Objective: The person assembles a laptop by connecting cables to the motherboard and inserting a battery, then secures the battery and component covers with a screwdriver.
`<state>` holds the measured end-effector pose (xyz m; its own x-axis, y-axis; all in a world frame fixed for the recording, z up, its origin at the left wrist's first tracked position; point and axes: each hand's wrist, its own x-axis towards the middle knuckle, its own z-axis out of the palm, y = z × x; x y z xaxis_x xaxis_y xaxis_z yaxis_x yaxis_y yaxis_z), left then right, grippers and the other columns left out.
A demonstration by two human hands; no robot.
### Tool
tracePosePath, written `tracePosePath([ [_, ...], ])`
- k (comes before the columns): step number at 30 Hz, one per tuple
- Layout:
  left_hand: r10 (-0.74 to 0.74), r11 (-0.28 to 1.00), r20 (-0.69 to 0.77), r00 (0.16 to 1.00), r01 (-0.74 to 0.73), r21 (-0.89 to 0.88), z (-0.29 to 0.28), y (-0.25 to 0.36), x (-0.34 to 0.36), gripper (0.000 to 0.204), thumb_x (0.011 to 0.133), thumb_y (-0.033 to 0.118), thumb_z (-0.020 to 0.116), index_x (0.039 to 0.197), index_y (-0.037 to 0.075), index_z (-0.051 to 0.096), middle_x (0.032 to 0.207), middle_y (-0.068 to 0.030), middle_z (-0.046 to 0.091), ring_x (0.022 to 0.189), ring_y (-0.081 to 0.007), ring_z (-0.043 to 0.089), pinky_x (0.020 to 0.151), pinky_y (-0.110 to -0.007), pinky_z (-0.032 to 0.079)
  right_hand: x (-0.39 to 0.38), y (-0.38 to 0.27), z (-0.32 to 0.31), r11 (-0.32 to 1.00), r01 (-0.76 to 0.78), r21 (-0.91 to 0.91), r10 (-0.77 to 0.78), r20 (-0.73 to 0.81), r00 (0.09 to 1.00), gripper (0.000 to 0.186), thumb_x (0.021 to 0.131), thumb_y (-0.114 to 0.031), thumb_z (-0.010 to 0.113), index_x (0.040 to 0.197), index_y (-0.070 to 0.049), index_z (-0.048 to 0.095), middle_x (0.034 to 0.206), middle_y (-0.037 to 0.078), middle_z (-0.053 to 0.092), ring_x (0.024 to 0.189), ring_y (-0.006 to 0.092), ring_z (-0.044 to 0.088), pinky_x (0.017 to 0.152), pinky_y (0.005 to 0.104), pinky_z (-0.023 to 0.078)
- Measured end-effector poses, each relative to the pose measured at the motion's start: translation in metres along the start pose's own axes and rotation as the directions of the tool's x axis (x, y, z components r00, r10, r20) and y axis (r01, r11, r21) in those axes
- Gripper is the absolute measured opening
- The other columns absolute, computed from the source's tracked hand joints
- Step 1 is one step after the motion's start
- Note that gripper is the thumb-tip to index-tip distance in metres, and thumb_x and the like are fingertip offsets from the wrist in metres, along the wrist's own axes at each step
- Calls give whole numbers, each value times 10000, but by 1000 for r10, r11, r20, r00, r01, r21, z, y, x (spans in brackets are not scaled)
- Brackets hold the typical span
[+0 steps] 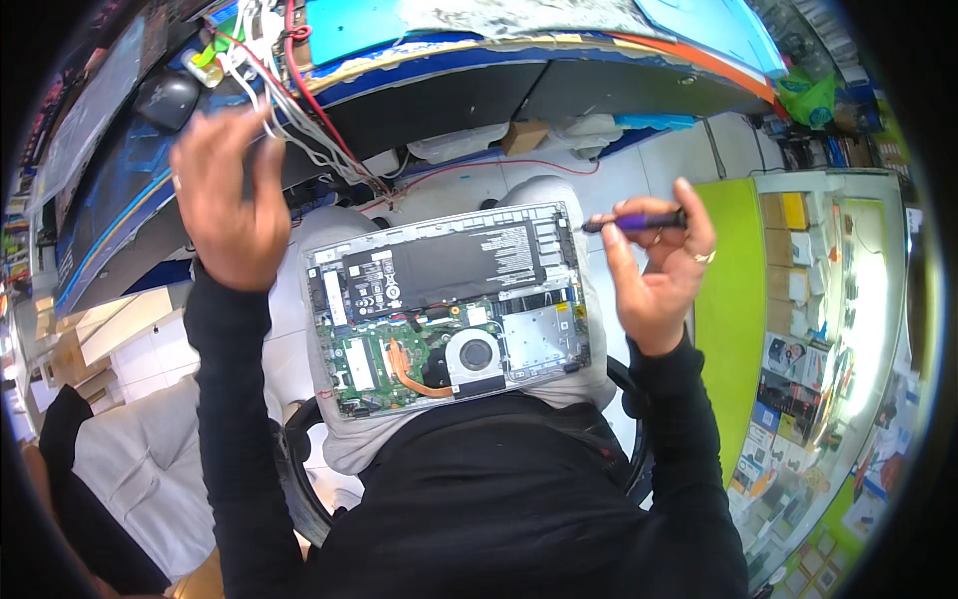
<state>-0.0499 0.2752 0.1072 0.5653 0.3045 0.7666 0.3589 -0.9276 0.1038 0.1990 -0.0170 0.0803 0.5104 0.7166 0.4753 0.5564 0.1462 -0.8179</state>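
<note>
opened laptop (449,311) mid-frame, probably light and stiff, fragile inside, best held by outer edges; right hand (661,278), fingers clamped on screwdriver (649,221); left hand (232,205), upper left, fingers apart.

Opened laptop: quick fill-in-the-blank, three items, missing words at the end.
1. The purple-and-black tool is in the person's ____ hand.
2. Of the black battery and the green circuit board, the ____ lies farther from the person's torso.
3. The copper-coloured heat pipe runs toward the round ____.

Missing words: right; battery; fan.
</note>
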Motion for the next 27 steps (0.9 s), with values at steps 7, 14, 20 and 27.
tracePosePath([
  [7,-411,834,486,771,533,-142,-16,22,-159,462,903,54,755,1337,-27,621,1267,-212,619,1152,-367,606,1055,-453,462,-63,21,-2,990,-62,-127,71,64,995,751,920,120,677,1564,-8,311,1105,180,679,969,222,730,830,340,617],
  [14,-525,679,614,590,725,-116,-2,4,-176,538,893,111,773,1377,-31,586,1296,-199,581,1204,-345,583,1050,-407,479,-66,35,-1,976,-35,-214,51,68,996,749,902,110,694,1546,-8,331,1083,180,698,880,242,751,781,348,630],
  [20,-525,659,631,572,742,-124,0,-1,-181,476,922,112,754,1359,-17,618,1279,-185,603,1155,-319,605,1012,-392,495,-69,37,4,967,-45,-251,71,95,993,732,906,97,695,1538,-7,340,1086,171,702,861,245,763,763,342,627],
  [27,-517,661,626,584,737,-141,-1,0,-178,436,944,118,734,1345,-20,631,1266,-178,607,1152,-316,608,1015,-385,491,-69,38,6,965,-41,-260,67,94,993,714,911,94,692,1534,-1,356,1097,169,704,848,244,764,761,352,629],
])
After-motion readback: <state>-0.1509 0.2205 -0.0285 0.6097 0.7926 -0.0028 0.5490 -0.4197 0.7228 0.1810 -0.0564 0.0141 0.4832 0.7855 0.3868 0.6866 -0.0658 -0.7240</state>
